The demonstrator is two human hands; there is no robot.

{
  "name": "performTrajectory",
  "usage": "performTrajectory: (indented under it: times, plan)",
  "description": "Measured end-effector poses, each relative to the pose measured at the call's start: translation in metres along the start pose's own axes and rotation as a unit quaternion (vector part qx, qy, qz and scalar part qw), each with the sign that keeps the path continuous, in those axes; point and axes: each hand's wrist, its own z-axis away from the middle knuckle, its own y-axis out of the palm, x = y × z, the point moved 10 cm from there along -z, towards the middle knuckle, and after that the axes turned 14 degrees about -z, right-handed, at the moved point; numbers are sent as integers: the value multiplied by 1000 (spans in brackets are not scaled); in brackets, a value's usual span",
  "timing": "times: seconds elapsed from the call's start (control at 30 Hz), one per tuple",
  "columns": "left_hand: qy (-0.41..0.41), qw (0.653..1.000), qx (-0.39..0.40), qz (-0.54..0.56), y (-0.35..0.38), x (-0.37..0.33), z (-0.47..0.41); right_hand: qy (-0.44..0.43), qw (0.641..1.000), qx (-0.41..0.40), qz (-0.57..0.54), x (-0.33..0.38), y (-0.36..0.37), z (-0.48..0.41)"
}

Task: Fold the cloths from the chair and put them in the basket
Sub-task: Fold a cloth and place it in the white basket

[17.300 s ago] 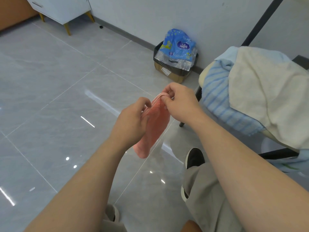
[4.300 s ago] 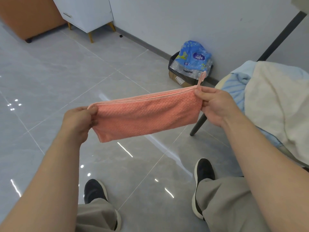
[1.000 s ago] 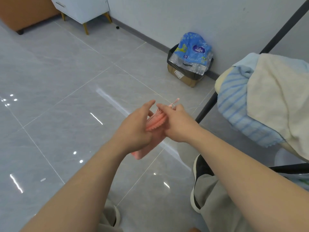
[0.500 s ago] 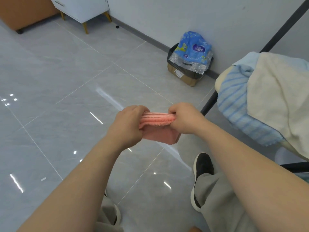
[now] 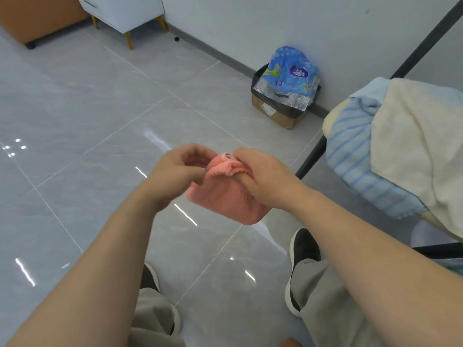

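Pinching folded pink cloth point(image 5: 225, 200) in right hand point(image 5: 265, 177), left hand point(image 5: 175, 171) curled alongside, grip unclear

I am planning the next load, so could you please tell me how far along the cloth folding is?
Done: nothing visible; no basket in view. In hand: the pink cloth, folded small, gripped by the right hand, left hand at its edge. Left: the cream towel and striped blue towel, draped over the chair.

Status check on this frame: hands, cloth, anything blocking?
Right hand grips folded pink cloth. Left hand at its edge, blurred, grip unclear. Cream cloth and striped cloth lie on chair. Basket not in view, nothing blocking.
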Motion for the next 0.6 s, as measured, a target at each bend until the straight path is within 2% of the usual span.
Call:
performTrajectory:
  times: [0.07, 0.13, 0.27, 0.4, 0.53, 0.6]
  plan:
    - [-49, 999, -13, 17, -13, 17, -3, -16, 1000, -6, 14, 4, -2, 2]
    - [-90, 995, -10, -29, -19, 36, -3, -37, 999, -13, 24, 10, -4, 3]
    - [-141, 983, 76, -88, -2, 53, 6, -88, 995, -22, 36, 27, -2, 6]
    - [-120, 977, 122, -126, 15, 42, 10, -100, 994, -29, 38, 33, -2, 8]
    - [-97, 965, 58, -236, 9, 38, 3, -99, 993, -45, 36, 35, -6, 9]
    - [-73, 955, 60, -283, 8, 35, 1, -84, 994, -53, 34, 34, -10, 10]
